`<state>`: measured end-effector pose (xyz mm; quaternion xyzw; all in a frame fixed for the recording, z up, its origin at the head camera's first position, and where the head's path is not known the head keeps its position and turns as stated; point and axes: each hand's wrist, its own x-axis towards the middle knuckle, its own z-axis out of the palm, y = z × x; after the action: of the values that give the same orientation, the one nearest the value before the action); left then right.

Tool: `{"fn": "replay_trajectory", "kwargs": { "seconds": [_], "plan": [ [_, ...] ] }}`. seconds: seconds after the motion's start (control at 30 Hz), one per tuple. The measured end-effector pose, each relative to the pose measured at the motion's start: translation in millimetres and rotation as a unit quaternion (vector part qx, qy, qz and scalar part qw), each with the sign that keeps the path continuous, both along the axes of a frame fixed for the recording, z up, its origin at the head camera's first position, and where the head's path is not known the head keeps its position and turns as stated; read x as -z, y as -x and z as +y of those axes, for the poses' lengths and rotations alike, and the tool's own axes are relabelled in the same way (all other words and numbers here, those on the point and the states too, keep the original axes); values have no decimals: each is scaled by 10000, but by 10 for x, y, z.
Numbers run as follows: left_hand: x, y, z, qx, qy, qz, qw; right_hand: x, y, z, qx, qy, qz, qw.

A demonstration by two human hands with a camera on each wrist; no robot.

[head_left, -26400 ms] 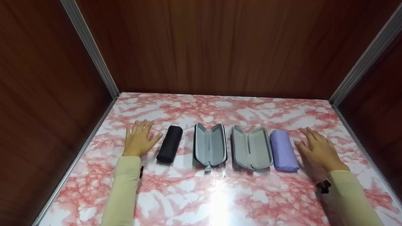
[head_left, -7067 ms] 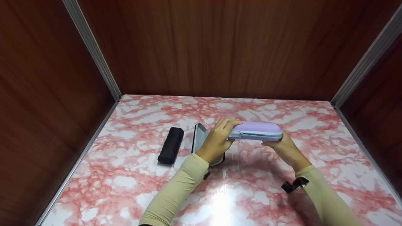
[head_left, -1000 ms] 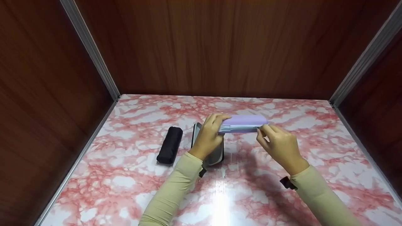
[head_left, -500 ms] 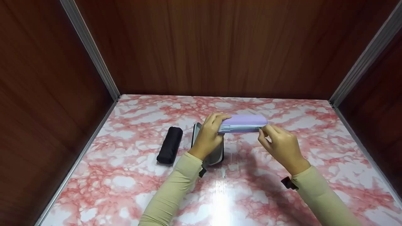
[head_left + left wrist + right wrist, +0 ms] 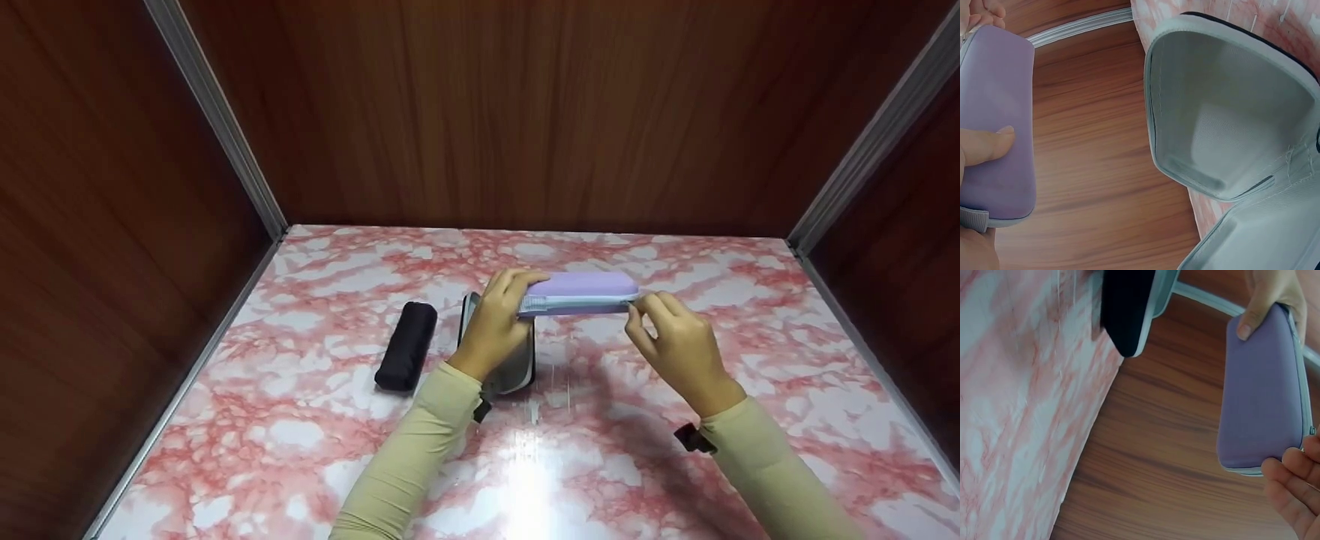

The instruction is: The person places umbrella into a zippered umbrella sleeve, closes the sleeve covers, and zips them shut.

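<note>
A closed-over purple hard case (image 5: 585,283) is held above the table, its light zip edge facing me. My left hand (image 5: 495,322) grips its left end; the left wrist view shows the thumb (image 5: 994,145) lying across the purple shell (image 5: 1002,90). At the right end, my right hand (image 5: 679,345) pinches the zipper pull (image 5: 1312,431) near the corner. Behind my left hand, a second case (image 5: 517,375), dark outside and grey inside, stands open on the table. Left of it lies a black, fabric-wrapped bundle (image 5: 405,346) shaped like a folded umbrella.
The table (image 5: 285,465) has a red and white marbled top. Brown wood-grain panels (image 5: 525,112) enclose it at the back and both sides, with metal strips (image 5: 225,127) along the corners. A bright glare lies on the table's front middle.
My right hand has drawn the zipper pull rightward toward the corner. The purple case lay open at first beside a purple bundle, which is out of sight now. Black bundle and dark case have stayed.
</note>
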<state>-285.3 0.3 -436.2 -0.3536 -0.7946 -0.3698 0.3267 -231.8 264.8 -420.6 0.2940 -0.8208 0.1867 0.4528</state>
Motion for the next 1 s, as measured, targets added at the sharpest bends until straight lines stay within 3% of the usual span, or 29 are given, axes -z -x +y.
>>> {"fn": "replay_trajectory", "kwargs": {
  "seconds": [0.4, 0.63, 1.0],
  "plan": [
    [8, 14, 6, 58, -152, 21, 9999, -15, -3, 10, -164, 207, -98, 9996],
    [24, 12, 6, 37, -178, -121, 9998, 14, 1, 16, -366, 857, -485, 9945],
    [32, -4, 29, -105, -166, -235, 9995, 31, -2, -17, -444, 1321, -520, 9889]
  ]
}}
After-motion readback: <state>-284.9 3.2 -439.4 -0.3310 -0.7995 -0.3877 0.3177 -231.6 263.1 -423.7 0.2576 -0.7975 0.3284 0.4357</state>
